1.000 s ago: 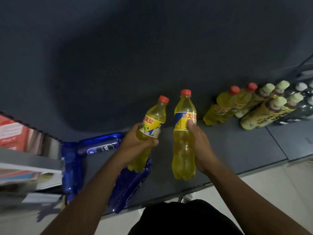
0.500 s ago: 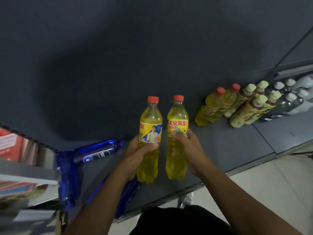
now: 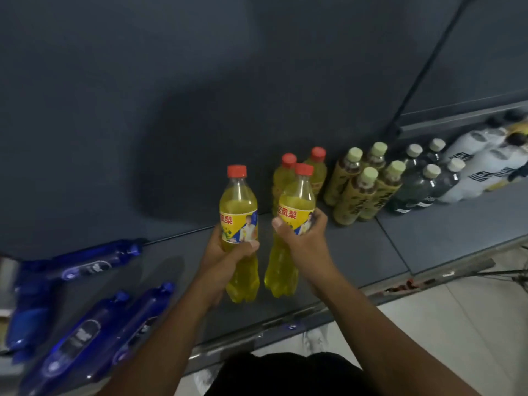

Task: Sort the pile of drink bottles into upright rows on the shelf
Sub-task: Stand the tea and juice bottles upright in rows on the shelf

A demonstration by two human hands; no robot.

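Observation:
My left hand [image 3: 228,252] grips a yellow soda bottle [image 3: 238,215] with a red cap, held upright over the grey shelf [image 3: 357,258]. My right hand [image 3: 303,241] grips a second yellow soda bottle [image 3: 295,204], also upright, just in front of two standing yellow bottles [image 3: 288,172]. To their right stand rows of tea bottles [image 3: 363,190] with pale green caps, dark bottles [image 3: 420,184] and white bottles [image 3: 485,161]. Several blue bottles [image 3: 85,267] lie flat on the shelf at the left.
The dark back panel [image 3: 200,95] rises behind the shelf. The shelf's front edge [image 3: 257,332] runs below my hands, with pale floor tiles [image 3: 457,324] at the lower right. Bare shelf surface shows between the blue bottles and the yellow ones.
Both hands have carried their yellow bottles to the right, close to the standing yellow pair. The view has shifted, so more blue bottles show at the left.

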